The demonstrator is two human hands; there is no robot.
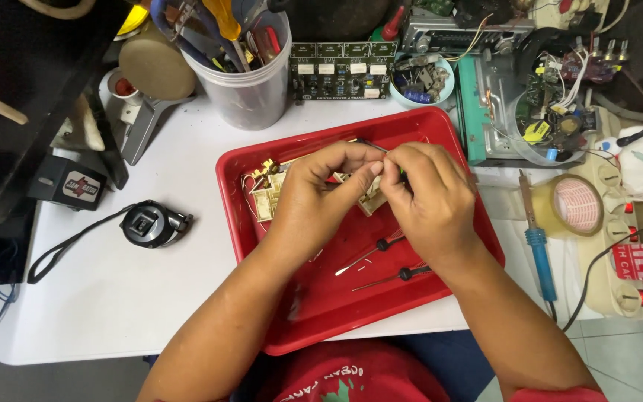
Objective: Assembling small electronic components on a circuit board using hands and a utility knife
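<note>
Head view: left hand (320, 195), right hand (427, 195) both pinch-closed on beige circuit board (271, 195) over red tray (351, 313)

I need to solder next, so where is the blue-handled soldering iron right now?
The soldering iron lies on the white table, just right of the red tray and left of the tape roll.

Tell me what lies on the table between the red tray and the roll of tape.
In the head view, a blue-handled soldering iron lies on the white table between the red tray and the roll of clear tape, tip pointing away from the person.
</note>
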